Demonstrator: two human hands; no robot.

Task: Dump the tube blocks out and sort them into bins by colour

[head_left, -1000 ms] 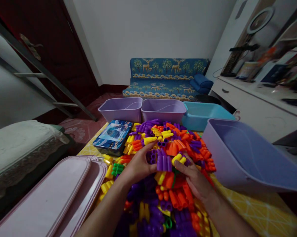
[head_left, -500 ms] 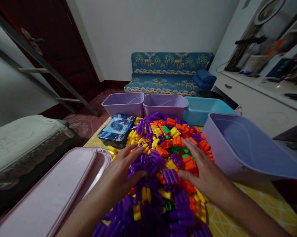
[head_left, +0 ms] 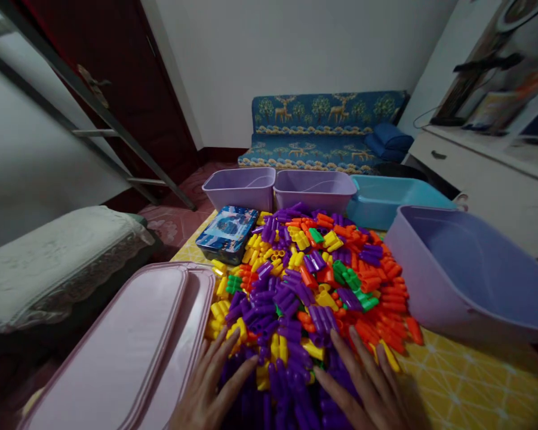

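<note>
A big heap of plastic building pieces [head_left: 291, 292] in purple, yellow, orange and green spreads over the table, each shaped like a row of joined tubes. At the heap's near left side lies my left hand [head_left: 212, 376], palm down, its fingers spread over yellow and purple pieces. My right hand [head_left: 362, 382] rests at the near right, fingers apart over purple pieces, with a yellow piece [head_left: 389, 356] by its fingertips. Neither hand grips anything. Purple pieces fill the space between the two hands.
Two lilac bins [head_left: 239, 188] and a blue bin [head_left: 398, 200] line the table's far edge. A larger lilac bin [head_left: 466, 269] stands right. Left are a dark blue tin [head_left: 228, 233] and pink lids [head_left: 116, 346]. A yellow patterned cloth [head_left: 470, 382] covers the table.
Both hands have drawn back toward me, from the heap's middle to its near edge, uncovering more pieces. The view has shifted slightly left.
</note>
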